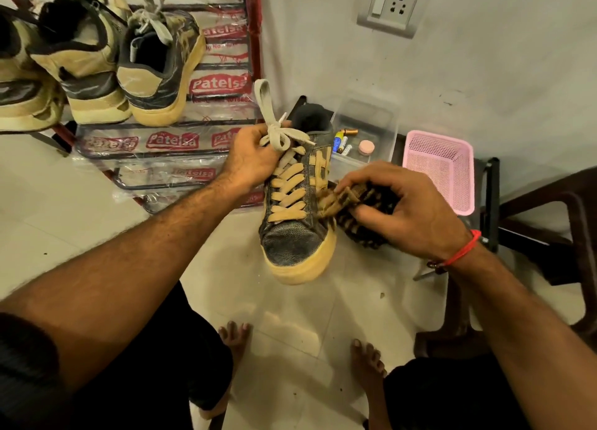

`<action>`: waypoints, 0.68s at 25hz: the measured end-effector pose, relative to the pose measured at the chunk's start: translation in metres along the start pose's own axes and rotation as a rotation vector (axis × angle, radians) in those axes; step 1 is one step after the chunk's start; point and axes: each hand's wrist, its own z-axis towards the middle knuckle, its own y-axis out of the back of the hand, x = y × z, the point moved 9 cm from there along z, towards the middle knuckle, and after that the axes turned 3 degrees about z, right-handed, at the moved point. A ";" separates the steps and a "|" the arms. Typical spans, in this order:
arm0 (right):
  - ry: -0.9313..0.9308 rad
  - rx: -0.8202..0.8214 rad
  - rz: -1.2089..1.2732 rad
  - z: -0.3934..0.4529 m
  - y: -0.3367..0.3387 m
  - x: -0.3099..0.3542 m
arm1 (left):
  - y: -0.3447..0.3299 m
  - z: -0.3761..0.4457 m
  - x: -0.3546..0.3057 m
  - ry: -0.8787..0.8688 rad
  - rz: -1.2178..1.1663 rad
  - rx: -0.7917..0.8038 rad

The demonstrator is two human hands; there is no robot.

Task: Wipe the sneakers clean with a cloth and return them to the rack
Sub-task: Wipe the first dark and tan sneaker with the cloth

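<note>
**Sneaker held up, cloth against its side**

On my feed the left hand [250,158] grips the sneaker [295,209] near its collar, fingers curled round the upper by the tied lace bow, and holds it in the air over the tiled floor [281,316] with the toe pointing down toward the camera. The right hand [403,209] is closed on a striped dark-and-tan cloth [358,203], bunched under the fingers and pressed against the sneaker's right flank, just beside the tan laces. A red thread band [462,251] circles that wrist.

The sneaker is dark grey with a thick tan sole. I cannot tell from here how much dirt is on it, since the warm light tints everything yellow.

Up and to the left is the rack [252,41], a red frame with plastic-wrapped shelves printed with a brand name. Three other sneakers sit on its upper shelf; the nearest one [158,67] matches the one in hand, heel facing me.

Behind the held sneaker, and partly hidden by it, stands a clear plastic box [365,129] with batteries and a small pink round container inside. A pink mesh basket [442,167] sits to its right, and a dark plastic chair [555,229] fills the right edge. A wall switch and socket [392,4] is above. Bare feet [368,361] show below.
</note>
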 end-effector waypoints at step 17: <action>0.410 0.185 -0.309 -0.016 -0.085 0.078 | -0.044 -0.032 -0.020 -0.197 0.041 0.309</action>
